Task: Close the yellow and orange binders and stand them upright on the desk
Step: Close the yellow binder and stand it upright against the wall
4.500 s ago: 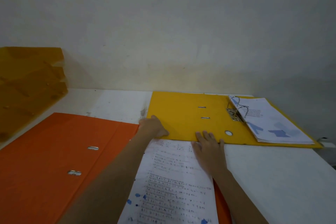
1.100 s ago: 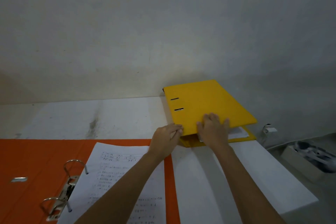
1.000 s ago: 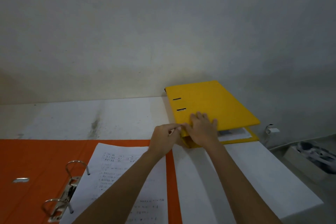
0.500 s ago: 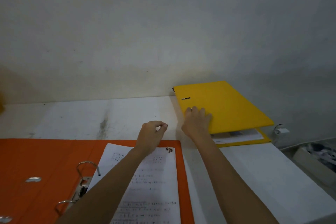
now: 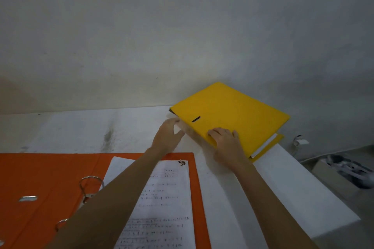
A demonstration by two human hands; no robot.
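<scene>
yellow binder (image 5: 232, 116) now closed, lying flat at about 2 o'clock on the white surface (image 5: 232, 188), back corner near the wall. 4.5 s ago it lay spread open with its rings and papers showing; by 1.1 s ago the cover was already folded over. in the last half second it has swung, spine side at 10 o'clock, open edge with a thin white line of paper at 4 o'clock.

right hand (image 5: 226, 143) lies on the near corner of the cover, fingers spread and curled over the edge, thumb side hidden; looks clamped on the cover, underside contact not visible. left hand (image 5: 168, 137) has come back from over the orange binder to the yellow spine edge, fingers (image 5: 175, 122) loosely apart and touching or just beside it; blur there, grip cannot be told.

orange binder (image 5: 50, 188) lies open from 6 to 9 o'clock, ring mechanism (image 5: 89, 188) up, printed sheet (image 5: 162, 198) on its right half, left forearm crossing it.

judgement: closing of yellow is done; both hands at its near edges suggests the lift to upright is the step in hand. orange untouched, so under halfway. risk: loose papers slipping from the open edge when tipped.
</scene>
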